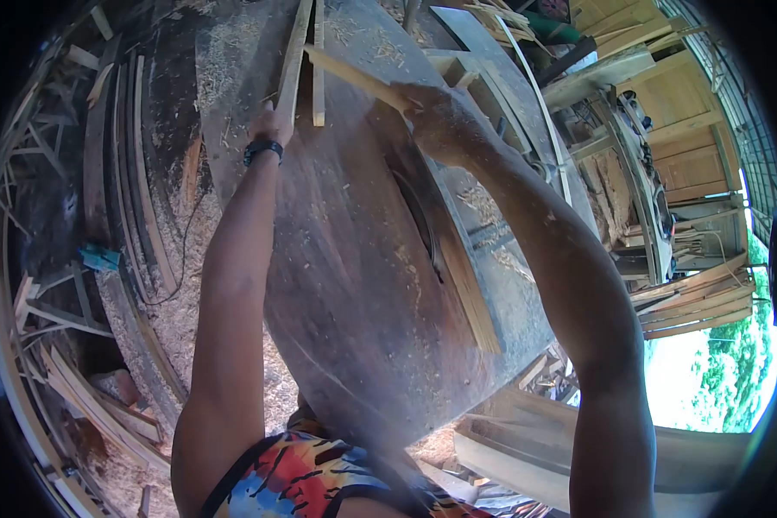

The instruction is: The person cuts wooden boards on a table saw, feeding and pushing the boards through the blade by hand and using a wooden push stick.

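My left hand (272, 127), with a dark band at its wrist, is closed around the near end of a long wooden strip (294, 62) at the far side of the worktable (337, 250). Just right of that strip lies a second narrow strip (319, 91). My right hand (432, 121) grips a flat wooden stick (351, 74), which points left. The stick's far end meets or overlaps the left strip; I cannot tell which. Nearer my body, a dark curved blade or slot (420, 216) shows in the tabletop, beside a straight wooden guide (468, 289).
Sawdust and shavings (233, 43) cover parts of the table and floor. Long boards (134, 173) lie to the left, with a teal object (100, 256) near them. A cluttered bench (634, 186) and wooden panels (682, 147) stand to the right. A thin cable (184, 250) hangs at left.
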`<state>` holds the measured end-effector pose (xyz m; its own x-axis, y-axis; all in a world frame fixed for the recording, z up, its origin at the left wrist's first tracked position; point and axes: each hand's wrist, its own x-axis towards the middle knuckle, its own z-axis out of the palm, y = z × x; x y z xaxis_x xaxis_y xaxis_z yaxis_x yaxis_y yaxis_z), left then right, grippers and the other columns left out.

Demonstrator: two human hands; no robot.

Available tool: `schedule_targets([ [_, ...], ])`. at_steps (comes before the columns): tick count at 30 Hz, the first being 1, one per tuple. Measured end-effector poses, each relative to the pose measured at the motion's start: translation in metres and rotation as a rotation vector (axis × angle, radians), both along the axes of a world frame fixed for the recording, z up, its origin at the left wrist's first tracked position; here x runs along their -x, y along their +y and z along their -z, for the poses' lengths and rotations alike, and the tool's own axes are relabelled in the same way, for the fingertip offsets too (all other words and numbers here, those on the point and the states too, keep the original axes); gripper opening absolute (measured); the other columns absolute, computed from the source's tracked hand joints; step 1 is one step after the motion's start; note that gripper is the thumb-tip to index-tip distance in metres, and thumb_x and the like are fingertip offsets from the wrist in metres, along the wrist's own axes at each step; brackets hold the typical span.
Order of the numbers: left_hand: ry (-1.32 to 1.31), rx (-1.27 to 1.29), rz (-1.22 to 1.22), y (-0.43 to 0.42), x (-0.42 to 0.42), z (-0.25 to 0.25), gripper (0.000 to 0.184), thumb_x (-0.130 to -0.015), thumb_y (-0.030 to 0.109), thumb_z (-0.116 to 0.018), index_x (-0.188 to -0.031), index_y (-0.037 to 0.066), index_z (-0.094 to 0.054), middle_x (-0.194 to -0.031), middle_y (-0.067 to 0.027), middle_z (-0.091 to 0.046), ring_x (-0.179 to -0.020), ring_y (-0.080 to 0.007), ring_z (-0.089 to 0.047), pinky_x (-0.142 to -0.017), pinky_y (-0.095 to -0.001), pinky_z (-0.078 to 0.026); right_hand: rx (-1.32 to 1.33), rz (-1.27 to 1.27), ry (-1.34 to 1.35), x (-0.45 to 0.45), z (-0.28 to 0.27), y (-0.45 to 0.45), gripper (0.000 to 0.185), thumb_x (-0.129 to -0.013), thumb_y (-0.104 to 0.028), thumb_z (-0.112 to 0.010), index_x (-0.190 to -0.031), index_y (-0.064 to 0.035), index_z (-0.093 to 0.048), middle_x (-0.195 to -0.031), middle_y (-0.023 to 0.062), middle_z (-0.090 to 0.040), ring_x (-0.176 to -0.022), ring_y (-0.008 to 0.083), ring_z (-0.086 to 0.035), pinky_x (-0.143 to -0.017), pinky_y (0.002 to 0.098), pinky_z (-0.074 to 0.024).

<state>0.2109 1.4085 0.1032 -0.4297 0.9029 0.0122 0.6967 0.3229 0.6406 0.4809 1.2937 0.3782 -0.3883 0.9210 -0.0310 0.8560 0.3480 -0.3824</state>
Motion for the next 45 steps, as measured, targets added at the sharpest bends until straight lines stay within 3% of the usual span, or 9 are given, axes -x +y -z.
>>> schedule_targets([
  [6,0.061,0.100,0.055,0.044,-0.001,-0.045,0.111,-0.074,0.072,-0.060,-0.153,0.006,-0.018,-0.155,-0.0293,-0.017,-0.140,-0.0438,-0.029,-0.110,-0.0502,-0.035,-0.129,0.016,0.017,0.008,-0.058,-0.043,0.036,-0.096,-0.012,-0.054,-0.133,-0.0123,-0.056,-0.108,0.0209,-0.067,-0.093,0.0321,-0.067,-0.083,0.0412,-0.0513],
  [9,0.191,0.260,0.063,0.043,-0.024,-0.038,0.109,-0.074,0.065,-0.064,-0.153,0.009,-0.015,-0.155,-0.0265,-0.019,-0.140,-0.0452,-0.029,-0.110,-0.0513,-0.034,-0.214,0.009,0.066,-0.027,-0.050,-0.071,0.044,-0.091,-0.004,-0.057,-0.134,-0.0116,-0.054,-0.081,0.0216,-0.068,-0.065,0.0312,-0.067,-0.064,0.0419,-0.0530],
  [16,0.254,0.183,0.085,0.001,-0.026,-0.016,0.078,-0.087,0.035,-0.055,-0.153,0.015,-0.020,-0.141,-0.0296,-0.034,-0.126,-0.0466,-0.042,-0.097,-0.0515,-0.046,-0.118,0.234,0.085,-0.106,-0.047,-0.181,0.046,-0.091,0.001,-0.054,-0.136,-0.0016,-0.050,-0.079,0.0166,-0.068,-0.061,0.0227,-0.065,-0.055,0.0351,-0.0511],
  [25,0.307,0.113,0.196,-0.275,-0.074,-0.043,0.068,-0.087,0.033,-0.055,-0.150,0.023,-0.031,-0.130,-0.0282,-0.040,-0.111,-0.0461,-0.051,-0.092,-0.0530,-0.047,0.224,0.475,0.175,-0.165,0.036,-0.360,0.008,-0.078,-0.003,-0.061,-0.082,0.0013,-0.055,-0.075,0.0147,-0.065,-0.069,0.0227,-0.066,-0.063,0.0346,-0.0527],
  [32,0.209,0.036,0.196,-0.542,-0.151,-0.059,0.084,-0.077,0.028,-0.071,-0.149,0.013,-0.031,-0.125,-0.0307,-0.042,-0.106,-0.0495,-0.052,-0.091,-0.0545,-0.047,0.590,0.311,0.134,-0.104,0.135,-0.415,0.051,-0.078,-0.041,-0.079,-0.102,0.0022,-0.066,-0.076,0.0114,-0.068,-0.068,0.0176,-0.067,-0.056,0.0325,-0.0511],
  [34,0.141,0.117,0.245,-0.607,-0.167,-0.080,0.092,-0.074,0.024,-0.076,-0.151,0.012,-0.027,-0.125,-0.0301,-0.043,-0.108,-0.0485,-0.052,-0.090,-0.0522,-0.049,0.507,0.194,0.299,-0.074,0.161,-0.413,0.057,-0.078,-0.053,-0.071,-0.103,-0.0017,-0.068,-0.086,0.0243,-0.068,-0.086,0.0401,-0.068,-0.072,0.0470,-0.0527],
  [38,-0.318,0.072,0.061,-0.697,-0.161,-0.040,0.103,-0.068,0.008,-0.081,-0.150,0.004,-0.018,-0.122,-0.0238,-0.055,-0.111,-0.0336,-0.059,-0.090,-0.0404,-0.052,0.352,0.199,0.312,-0.012,0.202,-0.397,0.071,-0.078,-0.058,-0.068,-0.118,-0.0002,-0.056,-0.100,0.0283,-0.067,-0.097,0.0457,-0.064,-0.083,0.0481,-0.0526],
  [41,-0.981,0.008,0.142,-0.739,-0.147,-0.062,0.078,-0.080,0.010,-0.073,-0.146,0.000,-0.032,-0.121,-0.0127,-0.061,-0.107,-0.0170,-0.059,-0.092,-0.0302,-0.049,0.328,0.295,0.268,0.013,0.174,-0.401,0.072,-0.075,-0.058,-0.069,-0.113,0.0024,-0.059,-0.108,0.0263,-0.066,-0.103,0.0408,-0.065,-0.087,0.0451,-0.0523],
  [45,-0.783,0.042,-0.023,-0.783,-0.150,-0.017,0.055,-0.091,0.028,-0.063,-0.137,0.004,-0.047,-0.120,-0.0177,-0.064,-0.110,-0.0264,-0.062,-0.086,-0.0354,-0.051,0.446,0.262,0.180,0.020,0.174,-0.406,0.060,-0.080,-0.048,-0.065,-0.117,-0.0020,-0.061,-0.117,0.0219,-0.065,-0.110,0.0373,-0.063,-0.093,0.0442,-0.0514],
])
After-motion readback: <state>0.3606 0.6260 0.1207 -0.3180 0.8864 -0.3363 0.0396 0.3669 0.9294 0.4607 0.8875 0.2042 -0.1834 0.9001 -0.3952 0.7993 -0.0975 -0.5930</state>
